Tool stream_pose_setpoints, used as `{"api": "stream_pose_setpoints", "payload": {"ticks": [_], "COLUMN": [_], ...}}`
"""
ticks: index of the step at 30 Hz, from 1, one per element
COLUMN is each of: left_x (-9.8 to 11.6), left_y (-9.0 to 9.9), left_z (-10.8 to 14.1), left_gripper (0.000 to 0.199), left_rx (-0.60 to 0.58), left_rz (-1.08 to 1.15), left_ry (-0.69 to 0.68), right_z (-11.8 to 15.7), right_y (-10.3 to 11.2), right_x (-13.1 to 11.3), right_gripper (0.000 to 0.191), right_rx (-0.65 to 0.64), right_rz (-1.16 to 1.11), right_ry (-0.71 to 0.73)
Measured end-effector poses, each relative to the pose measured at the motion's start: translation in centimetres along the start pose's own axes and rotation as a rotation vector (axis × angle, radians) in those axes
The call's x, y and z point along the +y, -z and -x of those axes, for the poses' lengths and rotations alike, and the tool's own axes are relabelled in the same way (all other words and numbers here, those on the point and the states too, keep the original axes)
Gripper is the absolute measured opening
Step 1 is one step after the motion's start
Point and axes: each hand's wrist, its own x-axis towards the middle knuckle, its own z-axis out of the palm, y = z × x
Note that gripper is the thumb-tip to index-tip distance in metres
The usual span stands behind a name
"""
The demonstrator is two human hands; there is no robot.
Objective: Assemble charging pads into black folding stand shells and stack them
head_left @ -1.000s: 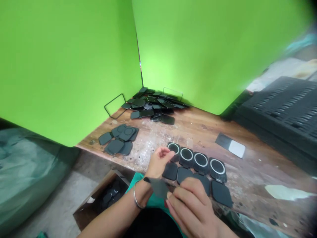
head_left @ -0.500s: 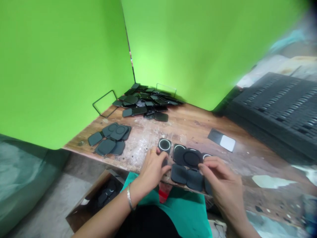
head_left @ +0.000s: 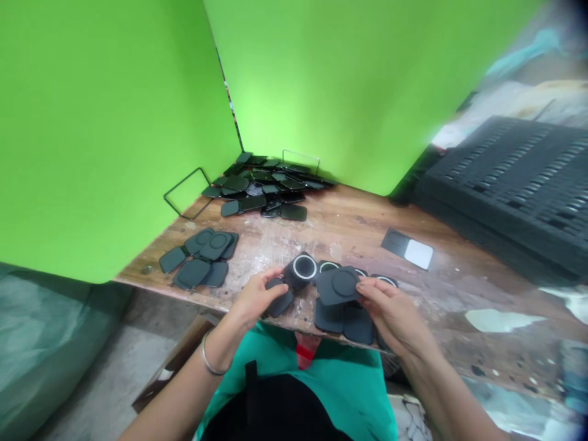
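My left hand (head_left: 255,299) grips a black folding charger-like piece between thumb and fingers. Its lower square pad (head_left: 279,301) lies in the grip, while the upper square with a white ring (head_left: 305,267) is tilted up. Between my right thumb and fingertips is a thin dark square cover with a round groove (head_left: 337,285); my right hand (head_left: 399,313) holds it by its right edge. The cover hangs over several similar ringed pieces (head_left: 357,323) lined up near the table's front edge, hiding part of them.
A heap of black square pieces (head_left: 264,184) lies in the back corner against green panels (head_left: 349,92). Grooved dark pieces (head_left: 193,273) sit at the left. A grey-and-white piece (head_left: 419,253) lies at right, near a black slotted crate (head_left: 509,196).
My right hand has lifted the grooved cover off the row and brought it left. My left hand has shifted left, tilting the ringed piece up from the table.
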Motion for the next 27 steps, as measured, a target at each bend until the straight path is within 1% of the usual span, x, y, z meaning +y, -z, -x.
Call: {"api": "stream_pose_setpoints", "payload": {"ticks": [2, 4, 6, 8, 11, 16, 23, 27], "left_x": [0.5, 0.9, 1.2, 1.5, 1.7, 1.9, 1.8, 1.7], "left_y": [-0.5, -1.2, -2.0, -2.7, -3.2, -3.5, -3.6, -3.4], "left_z": [0.7, 1.4, 1.9, 2.3, 2.7, 2.9, 2.8, 2.8], "left_gripper": [0.038, 0.039, 0.042, 0.043, 0.039, 0.031, 0.032, 0.033], "left_rx": [-0.098, -0.187, -0.238, -0.268, -0.289, -0.302, -0.326, -0.321], "left_rz": [0.102, 0.17, 0.209, 0.224, 0.199, 0.162, 0.167, 0.181], "left_ry": [0.092, 0.191, 0.245, 0.262, 0.252, 0.253, 0.266, 0.282], "right_z": [0.1, 0.2, 0.5, 0.8, 1.2, 1.5, 1.4, 1.4], "right_y": [-0.3, -0.5, -0.7, -0.7, -0.6, -0.3, -0.2, -0.3], "right_x": [-0.3, -0.6, -0.7, -0.7, -0.6, -0.4, 0.0, -0.1], "right_gripper": [0.036, 0.036, 0.036, 0.036, 0.036, 0.035, 0.034, 0.034], "right_rx": [-0.021, -0.042, -0.061, -0.077, -0.092, -0.075, -0.063, -0.053], "right_rz": [-0.023, -0.048, -0.064, -0.07, -0.069, -0.055, -0.046, -0.033], "right_ry": [-0.042, -0.086, -0.126, -0.149, -0.155, -0.174, -0.178, -0.18]}}
